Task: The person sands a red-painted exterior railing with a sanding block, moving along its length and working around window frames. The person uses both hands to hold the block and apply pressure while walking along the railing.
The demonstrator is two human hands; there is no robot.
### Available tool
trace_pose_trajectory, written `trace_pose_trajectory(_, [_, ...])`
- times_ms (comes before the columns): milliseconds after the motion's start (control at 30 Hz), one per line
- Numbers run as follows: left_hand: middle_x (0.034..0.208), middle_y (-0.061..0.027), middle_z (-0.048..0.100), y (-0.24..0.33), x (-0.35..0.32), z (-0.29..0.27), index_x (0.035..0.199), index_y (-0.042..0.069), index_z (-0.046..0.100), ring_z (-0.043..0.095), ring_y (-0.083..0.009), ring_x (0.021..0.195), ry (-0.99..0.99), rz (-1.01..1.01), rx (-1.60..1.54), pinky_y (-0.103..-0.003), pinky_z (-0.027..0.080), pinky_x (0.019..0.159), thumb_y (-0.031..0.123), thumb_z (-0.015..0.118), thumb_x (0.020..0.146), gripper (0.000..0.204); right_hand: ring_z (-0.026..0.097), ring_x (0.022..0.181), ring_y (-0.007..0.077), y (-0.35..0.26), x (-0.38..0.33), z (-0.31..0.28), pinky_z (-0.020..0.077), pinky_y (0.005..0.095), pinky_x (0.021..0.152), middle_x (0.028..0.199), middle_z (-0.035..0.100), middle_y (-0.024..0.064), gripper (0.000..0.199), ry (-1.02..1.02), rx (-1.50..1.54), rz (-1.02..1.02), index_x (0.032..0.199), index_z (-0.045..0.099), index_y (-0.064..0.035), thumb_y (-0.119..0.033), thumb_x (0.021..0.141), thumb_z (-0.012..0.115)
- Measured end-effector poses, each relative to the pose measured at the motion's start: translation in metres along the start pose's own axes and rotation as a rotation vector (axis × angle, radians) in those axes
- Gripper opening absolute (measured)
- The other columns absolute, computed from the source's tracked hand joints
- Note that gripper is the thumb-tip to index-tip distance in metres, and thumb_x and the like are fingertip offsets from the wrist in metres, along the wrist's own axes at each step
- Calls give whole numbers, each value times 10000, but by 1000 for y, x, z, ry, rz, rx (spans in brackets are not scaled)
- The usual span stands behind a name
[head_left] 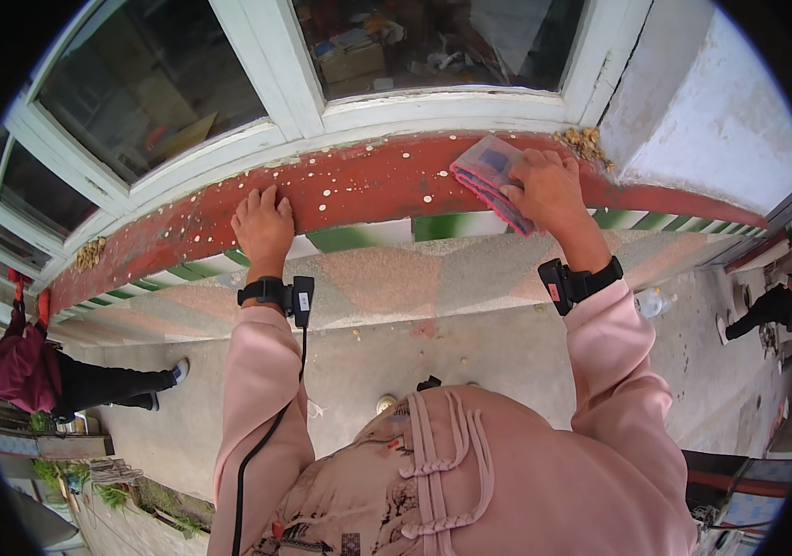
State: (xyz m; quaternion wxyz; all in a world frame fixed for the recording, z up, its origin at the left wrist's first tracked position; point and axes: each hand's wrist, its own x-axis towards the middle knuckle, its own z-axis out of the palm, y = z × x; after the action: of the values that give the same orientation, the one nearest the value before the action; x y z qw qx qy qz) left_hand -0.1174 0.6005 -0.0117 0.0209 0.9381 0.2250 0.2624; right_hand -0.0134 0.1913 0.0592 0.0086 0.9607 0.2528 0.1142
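Body: the person's pink top fills the lower middle of the view, both pink sleeves rising from it toward the sill, so the arms reach out and up to the work.
Wrist bands: a black band with a small box sits on each wrist; a black cable (266, 435) hangs from the left one down along the sleeve, slack enough not to hinder the arm.
Left hand: the left hand (263, 225) lies flat on the red window sill (359, 185), fingers together and pointing at the window, holding nothing; it looks placed there as a brace, in my judgement.
Right hand: the right hand (549, 192) presses down on a folded pink cloth (487, 176), fingers spread over its near end and curled at the edge, so the cloth is pinned between palm and sill, not lifted.
Cloth: it lies on the right part of the sill, just below the white window frame (433, 102), touching the red paint.
Sill surface: pale specks dot the red paint between the hands; a crumbly yellowish clump (586, 142) sits at the right corner, another at the far left end.
Wall below: green and white stripes run under the sill.
Far: window glass (146, 83) beyond; other people stand at both side edges.
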Motion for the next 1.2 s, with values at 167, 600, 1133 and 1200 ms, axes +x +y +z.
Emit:
trace_pose_trajectory(167, [1337, -74, 538, -1, -1, 2, 1247, 168, 607, 446, -289, 1268, 46, 12, 12, -477, 302, 1059, 351, 535, 909, 391, 407, 1287, 342, 1, 2, 19, 333, 551, 977, 1381, 490, 112, 514, 197, 9, -240, 1284, 605, -241, -532, 862, 569])
trace_pose_trajectory(600, [1329, -83, 534, 5, -1, -1, 1237, 173, 607, 441, -300, 1266, 2, -15, 11, -513, 297, 1059, 348, 541, 899, 385, 351, 1311, 426, -116, 14, 48, 219, 625, 1038, 1431, 424, 186, 544, 202, 99, 4, 1360, 525, -191, -518, 928, 477])
trace_pose_trajectory(1133, [1303, -103, 545, 7, -5, -3, 1182, 150, 622, 454, -307, 1243, 47, 0, 3, -516, 310, 1037, 337, 562, 886, 356, 252, 1393, 419, -162, 44, 18, 226, 579, 1078, 1487, 353, 183, 638, -34, 235, -520, 1397, 495, -226, -522, 842, 601])
trace_pose_trajectory(1200, [1288, -106, 547, 8, -6, -1, 1161, 144, 625, 456, -312, 1233, 58, 2, -11, -535, 310, 1026, 331, 565, 880, 343, 246, 1394, 433, -169, 45, 27, 224, 597, 1068, 1489, 350, 188, 635, 23, 290, -504, 1399, 492, -224, -545, 857, 567])
